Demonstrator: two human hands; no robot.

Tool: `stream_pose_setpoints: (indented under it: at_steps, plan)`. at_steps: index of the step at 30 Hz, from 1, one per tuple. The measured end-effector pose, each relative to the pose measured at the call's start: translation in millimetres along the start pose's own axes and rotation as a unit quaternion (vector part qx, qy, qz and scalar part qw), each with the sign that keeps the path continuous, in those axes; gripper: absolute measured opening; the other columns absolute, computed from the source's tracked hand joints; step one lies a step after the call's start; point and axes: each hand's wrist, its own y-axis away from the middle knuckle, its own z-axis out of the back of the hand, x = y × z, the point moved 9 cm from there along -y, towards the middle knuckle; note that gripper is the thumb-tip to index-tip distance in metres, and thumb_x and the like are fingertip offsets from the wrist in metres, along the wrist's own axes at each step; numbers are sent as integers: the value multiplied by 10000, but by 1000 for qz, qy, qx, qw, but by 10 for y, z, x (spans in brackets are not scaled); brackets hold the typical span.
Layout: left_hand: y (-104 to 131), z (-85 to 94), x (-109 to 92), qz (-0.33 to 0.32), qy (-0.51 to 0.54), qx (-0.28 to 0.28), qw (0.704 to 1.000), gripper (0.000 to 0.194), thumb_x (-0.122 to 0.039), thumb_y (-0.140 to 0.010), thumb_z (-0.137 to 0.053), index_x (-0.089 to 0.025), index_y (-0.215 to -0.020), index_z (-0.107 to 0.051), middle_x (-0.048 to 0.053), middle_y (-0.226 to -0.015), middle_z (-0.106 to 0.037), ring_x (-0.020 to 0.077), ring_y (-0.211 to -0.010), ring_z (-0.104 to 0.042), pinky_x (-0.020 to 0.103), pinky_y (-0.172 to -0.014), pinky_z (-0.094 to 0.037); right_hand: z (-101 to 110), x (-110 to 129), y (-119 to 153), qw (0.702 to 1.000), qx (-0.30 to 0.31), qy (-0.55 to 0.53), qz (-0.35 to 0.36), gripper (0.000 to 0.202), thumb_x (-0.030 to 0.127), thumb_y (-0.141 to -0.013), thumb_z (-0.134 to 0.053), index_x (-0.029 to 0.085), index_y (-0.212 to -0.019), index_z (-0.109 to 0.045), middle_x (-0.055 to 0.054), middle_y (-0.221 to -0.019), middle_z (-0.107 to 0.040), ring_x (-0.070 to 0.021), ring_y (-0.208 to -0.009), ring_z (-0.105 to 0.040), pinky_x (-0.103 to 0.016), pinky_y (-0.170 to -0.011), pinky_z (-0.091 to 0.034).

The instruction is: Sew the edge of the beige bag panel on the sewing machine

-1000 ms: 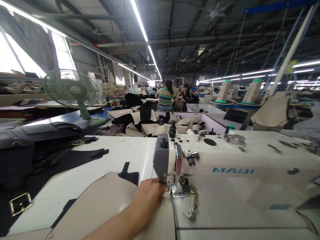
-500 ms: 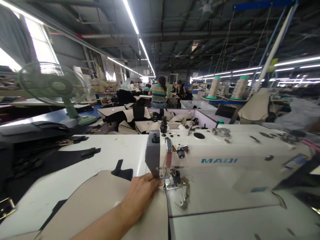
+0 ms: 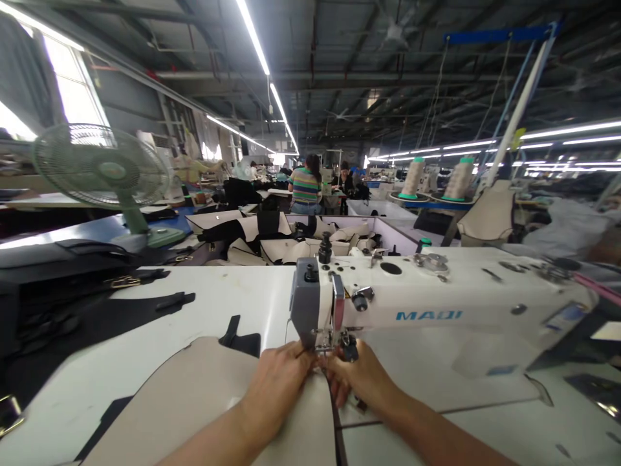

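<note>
A white sewing machine (image 3: pixel 436 304) marked MADI stands across the table. My left hand (image 3: pixel 279 382) rests on a beige leather panel (image 3: pixel 194 395), fingers at the needle area (image 3: pixel 332 340). My right hand (image 3: pixel 363 378) has come in from the right and meets it just under the presser foot, fingers curled on the panel's dark edge (image 3: pixel 334 414). Whether either hand pinches the material is hidden by the fingers.
Black leather pieces and straps (image 3: pixel 97 310) lie at the left of the white table (image 3: pixel 233 291). A green fan (image 3: pixel 101 168) stands behind them. A bin of beige and black pieces (image 3: pixel 291 236) and thread cones (image 3: pixel 412 178) are beyond. Other people work at far tables (image 3: pixel 305 188).
My right hand has entered from the lower right and now sits at the presser foot next to my left hand. The view has shifted slightly.
</note>
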Motion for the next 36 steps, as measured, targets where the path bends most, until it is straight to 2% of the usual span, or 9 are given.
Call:
stream_pose_setpoints:
  at_steps: [2,4,7,10,14,19,22,26,36]
  plan:
    - [2,-12,5,2,0,3,1000,152,-102,-921,-682,-247,-963,-683,-36,-922,-625,170,-819,-600,219,-632,-396,43,10,6,999,-13,19,23,444,548,-816,-520,146,-629,-538,-74,-553,-622,-177,-412,-584,-192,-350,-375]
    - [1,-8,21,10,8,3,1000,192,-110,-917,-692,-281,-1005,-684,-48,-957,-633,173,-838,-608,218,-644,-404,91,40,24,997,-39,44,45,391,471,-841,-512,146,-626,-554,-43,-506,-598,-148,-385,-546,-185,-371,-350]
    - [-3,32,75,36,52,-3,998,275,-122,-898,-724,-365,-1024,-688,-97,-1022,-636,157,-881,-617,199,-692,-413,136,115,63,991,-78,79,74,281,342,-847,-531,153,-645,-581,-9,-502,-591,-141,-472,-581,-190,-491,-397]
    - [-3,59,161,79,88,4,993,256,-160,-897,-734,-406,-959,-705,-132,-970,-648,131,-861,-624,178,-696,-405,144,185,100,984,-103,118,82,256,272,-863,-545,157,-640,-592,-1,-525,-603,-151,-553,-613,-203,-591,-416]
    - [-4,47,289,148,79,18,986,193,-179,-875,-736,-372,-868,-731,-98,-809,-661,142,-750,-624,196,-605,-370,197,215,116,973,-125,183,72,286,222,-890,-547,156,-616,-595,-5,-480,-567,-168,-559,-600,-224,-593,-380]
    - [-6,13,379,204,52,3,978,160,-132,-810,-715,-278,-750,-737,-43,-682,-641,175,-665,-611,223,-542,-315,416,198,109,947,-162,268,66,246,81,-814,-575,148,-577,-577,-40,-622,-627,-190,-643,-610,-255,-563,-294]
    - [9,-11,385,216,41,-1,975,145,-137,-811,-690,-253,-734,-729,-28,-680,-638,179,-663,-607,227,-540,-310,482,175,106,939,-167,295,62,226,88,-804,-597,155,-589,-572,-28,-610,-614,-200,-665,-614,-259,-554,-272]
    - [33,-17,377,221,22,-8,975,122,-172,-833,-672,-227,-734,-718,-4,-701,-637,192,-675,-600,235,-553,-311,455,154,99,934,-158,313,66,259,105,-827,-578,158,-577,-534,-13,-595,-589,-177,-634,-598,-255,-565,-276]
    - [17,-18,337,198,-5,-14,980,160,-161,-838,-637,-207,-690,-673,-2,-705,-623,190,-667,-585,246,-554,-308,472,127,99,926,-171,331,62,269,124,-822,-543,166,-567,-468,-17,-577,-564,-185,-636,-589,-243,-549,-291]
